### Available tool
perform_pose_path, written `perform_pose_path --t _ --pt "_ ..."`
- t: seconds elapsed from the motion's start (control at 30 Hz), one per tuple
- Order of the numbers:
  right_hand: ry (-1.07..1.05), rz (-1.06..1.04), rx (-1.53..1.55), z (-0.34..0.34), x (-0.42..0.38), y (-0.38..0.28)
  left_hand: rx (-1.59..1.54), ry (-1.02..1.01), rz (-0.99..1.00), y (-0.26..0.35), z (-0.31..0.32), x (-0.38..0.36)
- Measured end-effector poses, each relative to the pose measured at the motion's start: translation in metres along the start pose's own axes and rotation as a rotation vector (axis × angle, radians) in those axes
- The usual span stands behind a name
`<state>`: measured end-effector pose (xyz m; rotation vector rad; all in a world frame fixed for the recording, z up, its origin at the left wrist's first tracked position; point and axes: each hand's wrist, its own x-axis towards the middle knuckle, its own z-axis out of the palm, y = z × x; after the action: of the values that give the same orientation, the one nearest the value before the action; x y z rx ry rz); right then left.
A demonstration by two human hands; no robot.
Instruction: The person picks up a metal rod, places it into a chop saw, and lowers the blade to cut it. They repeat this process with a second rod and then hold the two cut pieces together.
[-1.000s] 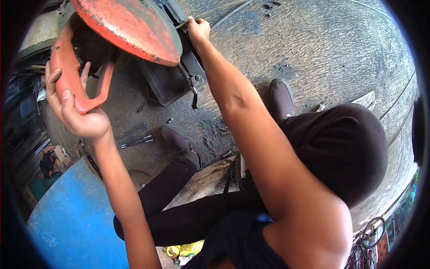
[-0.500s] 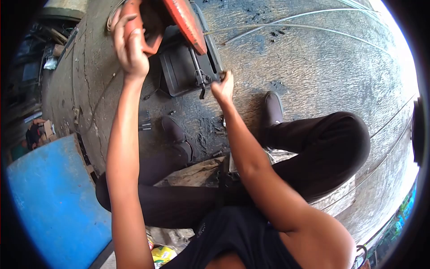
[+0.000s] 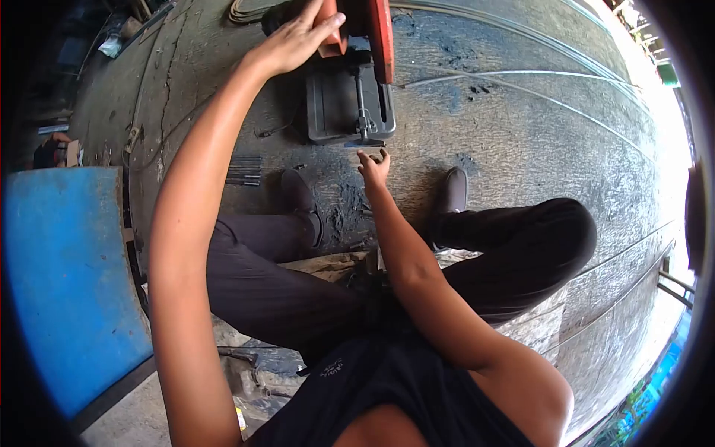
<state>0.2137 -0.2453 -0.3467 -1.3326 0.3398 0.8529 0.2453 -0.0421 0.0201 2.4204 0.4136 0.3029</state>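
Observation:
On the ground ahead stands a chop saw with a dark grey base (image 3: 331, 104) and a red blade guard (image 3: 381, 41). My left hand (image 3: 292, 39) grips its orange handle (image 3: 333, 41) at the top of the view, with part of the fingers out of sight. A metal vise screw (image 3: 360, 93) runs along the base and ends in a crank (image 3: 365, 142) at the near edge. Just below that crank, my right hand (image 3: 374, 168) has its thumb and fingers apart, fingertips close to the crank's end.
Several short dark rods (image 3: 244, 171) lie left of my shoe (image 3: 298, 191). Long thin metal rods (image 3: 521, 73) stretch across the ground to the right. A blue panel (image 3: 71, 276) stands at the left. A cable (image 3: 160, 165) crosses the ground near it.
My right hand has come off the near edge of the saw's base, its fingers now spread. The left hand stays on the handle. The view has shifted, so the saw appears farther right.

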Motion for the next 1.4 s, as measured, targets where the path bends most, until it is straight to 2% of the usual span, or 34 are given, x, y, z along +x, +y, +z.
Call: perform_pose_path --t 0.07,0.13,0.17,0.23,0.27,0.3,0.33,0.4,0.5,0.53,0.57,0.63,0.67,0.73,0.77,0.83,0.87,0.93,0.97,1.03,1.17,1.23,1.3,1.37,1.4 --pt "0.02 0.042 0.04 -0.001 -0.015 -0.026 0.202 0.021 -0.119 0.008 -0.008 -0.02" --pt "0.581 -0.537 -0.63 -0.002 -0.013 -0.02 0.254 -0.033 -0.153 0.009 -0.026 -0.039" --pt "0.571 -0.538 -0.642 -0.003 -0.016 -0.027 0.302 -0.109 -0.182 0.015 -0.038 -0.051" --pt "0.307 -0.989 -0.649 0.008 -0.033 -0.067 0.369 -0.246 -0.23 0.003 -0.056 -0.071" --pt "0.031 -0.815 -0.475 0.03 -0.052 -0.086 0.366 -0.243 -0.239 0.0 -0.063 -0.08" --pt "-0.075 -0.988 -0.75 0.049 -0.042 -0.091 0.413 -0.334 -0.339 0.001 -0.071 -0.088" --pt "-0.177 -1.008 -0.789 0.073 -0.037 -0.094 0.458 -0.424 -0.438 0.0 -0.077 -0.096" --pt "-0.325 -0.913 -0.911 0.122 -0.023 -0.105 0.498 -0.426 -0.511 -0.012 -0.086 -0.106" --pt "-0.341 -0.856 -1.306 0.184 0.016 -0.124 0.518 -0.373 -0.6 -0.041 -0.102 -0.126" --pt "-0.307 -0.91 -1.326 0.2 0.033 -0.124 0.496 -0.322 -0.612 -0.051 -0.107 -0.132" --pt "-0.26 -1.095 -1.362 0.215 0.066 -0.111 0.494 -0.322 -0.62 -0.058 -0.11 -0.138" --pt "-0.24 -1.281 -1.577 0.238 0.099 -0.11 0.513 -0.298 -0.641 -0.067 -0.117 -0.15" --pt "-0.256 -1.281 -1.583 0.25 0.112 -0.113 0.506 -0.297 -0.654 -0.066 -0.119 -0.152" --pt "-0.237 -1.505 -1.72 0.27 0.127 -0.127 0.48 -0.31 -0.688 -0.06 -0.119 -0.153" --pt "-0.255 -1.504 -1.725 0.273 0.13 -0.129 0.463 -0.299 -0.659 -0.065 -0.118 -0.155" --pt "-0.281 -1.631 -1.764 0.275 0.135 -0.133 0.44 -0.297 -0.666 -0.065 -0.116 -0.154" --pt "-0.296 -1.63 -1.765 0.276 0.138 -0.135 0.424 -0.293 -0.66 -0.064 -0.115 -0.154" --pt "-0.346 -1.492 -1.839 0.276 0.143 -0.14 0.421 -0.296 -0.662 -0.064 -0.114 -0.155" --pt "-0.351 -1.494 -1.839 0.276 0.149 -0.139 0.421 -0.3 -0.652 -0.064 -0.114 -0.156" --pt "-0.219 -1.528 -1.79 0.276 0.16 -0.135 0.414 -0.299 -0.658 -0.064 -0.114 -0.156" --pt "-0.261 -1.524 -1.8 0.286 0.154 -0.137 0.423 -0.301 -0.656 -0.064 -0.114 -0.158" --pt "-0.471 -1.442 -1.768 0.298 0.148 -0.13 0.426 -0.301 -0.671 -0.063 -0.115 -0.157" --pt "-0.539 -1.559 -1.699 0.302 0.129 -0.118 0.424 -0.303 -0.68 -0.062 -0.115 -0.156" --pt "-0.598 -1.784 -1.653 0.307 0.111 -0.084 0.418 -0.284 -0.686 -0.061 -0.115 -0.155" --pt "-0.753 -1.703 -1.773 0.311 0.099 -0.066 0.416 -0.286 -0.679 -0.06 -0.115 -0.153"
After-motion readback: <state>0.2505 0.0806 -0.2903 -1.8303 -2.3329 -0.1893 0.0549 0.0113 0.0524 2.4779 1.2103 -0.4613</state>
